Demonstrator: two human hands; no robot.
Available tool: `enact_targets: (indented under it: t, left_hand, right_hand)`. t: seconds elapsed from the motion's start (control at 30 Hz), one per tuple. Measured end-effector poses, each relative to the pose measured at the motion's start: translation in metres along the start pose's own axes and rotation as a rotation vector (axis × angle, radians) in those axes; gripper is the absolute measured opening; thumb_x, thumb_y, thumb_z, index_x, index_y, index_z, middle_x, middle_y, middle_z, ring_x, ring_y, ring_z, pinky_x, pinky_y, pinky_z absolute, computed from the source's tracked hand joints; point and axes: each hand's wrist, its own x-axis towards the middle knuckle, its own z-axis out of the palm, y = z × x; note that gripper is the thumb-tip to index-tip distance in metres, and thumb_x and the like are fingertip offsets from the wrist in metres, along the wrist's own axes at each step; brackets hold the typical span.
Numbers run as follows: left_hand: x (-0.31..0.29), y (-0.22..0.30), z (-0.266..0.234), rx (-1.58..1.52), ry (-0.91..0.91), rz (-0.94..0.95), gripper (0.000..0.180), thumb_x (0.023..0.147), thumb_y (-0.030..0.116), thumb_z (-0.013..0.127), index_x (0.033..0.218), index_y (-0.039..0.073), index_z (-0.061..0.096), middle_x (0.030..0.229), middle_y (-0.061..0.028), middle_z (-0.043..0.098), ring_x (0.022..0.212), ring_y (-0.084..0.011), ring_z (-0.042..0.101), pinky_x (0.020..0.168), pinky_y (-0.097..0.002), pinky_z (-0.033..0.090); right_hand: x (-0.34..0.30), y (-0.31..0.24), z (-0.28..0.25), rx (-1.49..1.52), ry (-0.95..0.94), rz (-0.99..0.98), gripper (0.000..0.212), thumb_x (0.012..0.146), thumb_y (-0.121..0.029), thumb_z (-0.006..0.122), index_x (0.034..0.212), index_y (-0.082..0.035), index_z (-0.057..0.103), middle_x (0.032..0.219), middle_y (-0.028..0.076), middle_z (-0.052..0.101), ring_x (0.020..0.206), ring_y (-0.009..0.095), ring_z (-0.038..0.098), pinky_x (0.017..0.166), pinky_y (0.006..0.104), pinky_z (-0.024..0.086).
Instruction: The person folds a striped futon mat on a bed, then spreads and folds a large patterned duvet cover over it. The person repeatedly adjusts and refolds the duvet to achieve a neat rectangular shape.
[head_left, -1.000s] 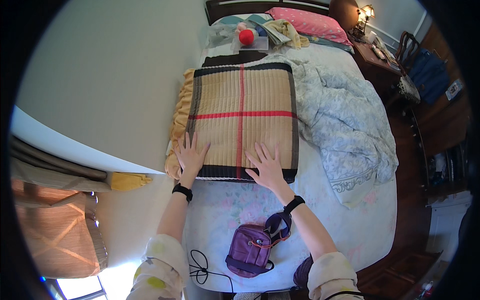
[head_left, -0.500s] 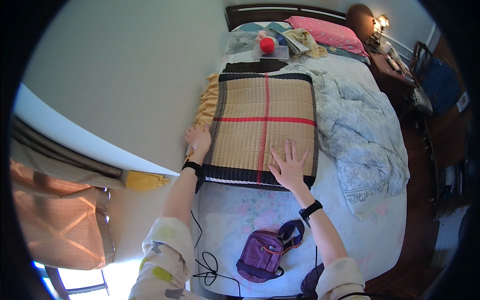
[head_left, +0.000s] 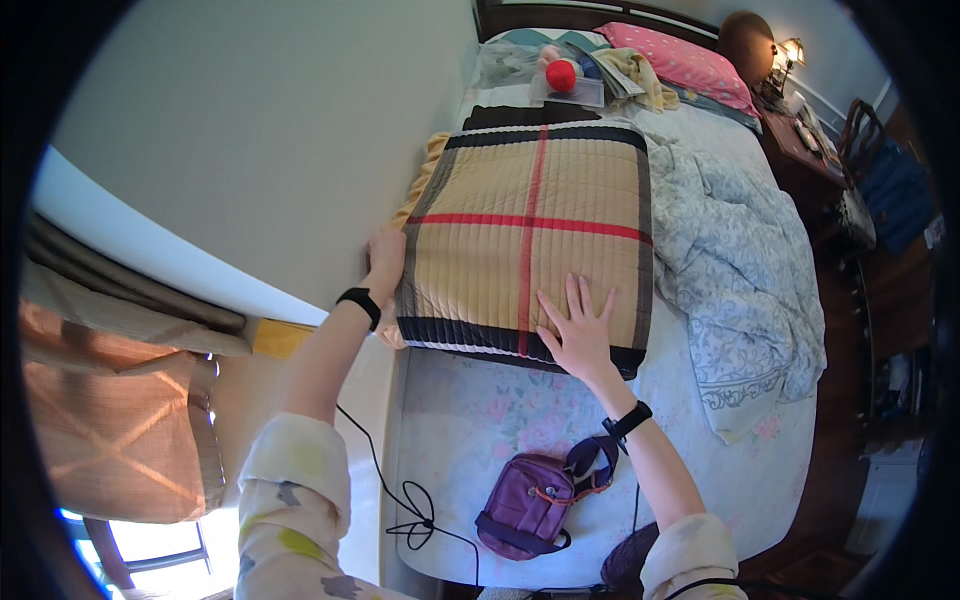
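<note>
- My right hand (head_left: pixel 580 335) lies on the lower right part of the beige quilted blanket with dark borders and 2 crossing red bands (head_left: pixel 470 275); its fingers are spread apart, the palm down.
- My left hand (head_left: pixel 386 258) is at the left edge of this blanket, just beside the pale smooth wall (head_left: pixel 300 180); the fingers bend downward and their tips are hidden, so I cannot tell if they are pinching something.
- The blanket lies folded as a thick rectangle on the white flowered bedsheet (head_left: pixel 450 400).
- Along its left edge, the yellow ruffled cloth (head_left: pixel 430 165) shows.
- To the right of the blanket there is the rumpled grey-white patterned duvet (head_left: pixel 745 280).
- Nearer to me, the small purple fabric bag (head_left: pixel 525 500) lies on the bedsheet, apart from both hands.
</note>
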Motion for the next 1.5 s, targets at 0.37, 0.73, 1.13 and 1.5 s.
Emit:
enact_targets:
  t: [0.37, 0.73, 1.13, 1.5]
  left_hand:
    - [-0.002, 0.016, 0.021, -0.078, -0.096, 0.087, 0.016, 0.077, 0.011, 0.050, 0.072, 0.011, 0.066, 0.072, -0.0063, 0.064, 0.065, -0.0207, 0.063, 0.052, -0.0324, 0.049]
    - [0.148, 0.011, -0.106, -1.151, -0.390, -0.175, 0.047, 0.074, 0.041, 0.059, 0.099, 0.001, 0.060, 0.105, -0.0152, 0.058, 0.102, -0.0271, 0.052, 0.083, -0.0363, 0.040]
    - [0.181, -0.007, -0.029, -1.087, -0.443, -0.192, 0.028, 0.072, 0.028, 0.066, 0.080, 0.002, 0.061, 0.072, -0.0080, 0.060, 0.065, -0.0233, 0.057, 0.061, -0.0354, 0.046]
    - [0.157, 0.010, 0.005, -0.452, 0.070, -0.072, 0.019, 0.080, 0.012, 0.046, 0.084, 0.000, 0.060, 0.085, -0.0200, 0.060, 0.083, -0.0347, 0.058, 0.070, -0.0424, 0.047]
  right_hand:
    - [-0.011, 0.025, -0.009, 0.055, -0.042, 0.159, 0.067, 0.069, -0.055, 0.055, 0.125, -0.021, 0.042, 0.134, 0.015, 0.030, 0.126, 0.030, 0.023, 0.095, 0.0643, 0.000]
    - [-0.001, 0.024, -0.018, 0.129, -0.037, 0.164, 0.067, 0.066, -0.048, 0.061, 0.124, -0.019, 0.042, 0.132, 0.019, 0.031, 0.125, 0.034, 0.024, 0.098, 0.0610, 0.002]
    - [-0.024, 0.009, -0.026, 0.311, -0.077, 0.186, 0.061, 0.068, -0.028, 0.066, 0.122, -0.013, 0.042, 0.129, 0.021, 0.034, 0.122, 0.036, 0.029, 0.099, 0.0572, 0.010]
    - [-0.021, 0.013, -0.027, 0.268, -0.168, 0.158, 0.071, 0.064, -0.029, 0.068, 0.126, -0.013, 0.038, 0.128, 0.016, 0.036, 0.121, 0.029, 0.031, 0.101, 0.0528, 0.013]
